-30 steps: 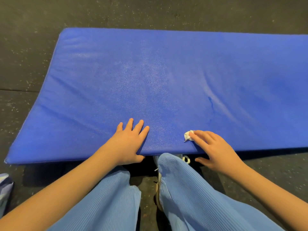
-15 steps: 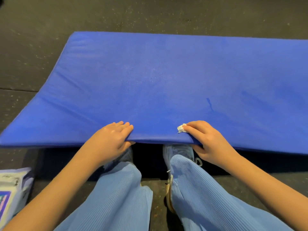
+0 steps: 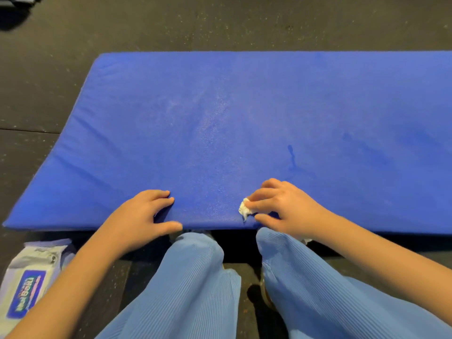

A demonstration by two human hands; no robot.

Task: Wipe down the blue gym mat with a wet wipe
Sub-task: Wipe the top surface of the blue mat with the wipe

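Observation:
The blue gym mat lies across the dark floor in front of my knees. A damp sheen runs down its middle. My left hand grips the mat's near edge, with curled fingers on top and the thumb along the front. To its right, my right hand pinches a small bunched white wet wipe against the mat, just inside the near edge. A dark shadow lies under that edge, above my shoes.
A pack of wet wipes lies on the floor at the lower left, beside my left forearm. Speckled black rubber flooring surrounds the mat. A dark object sits at the top left corner. My legs in light blue trousers fill the foreground.
My left hand went from lying flat on the mat to curling over its near edge. The right hand kept the wipe. The view shifted and more of the wipes pack came into view.

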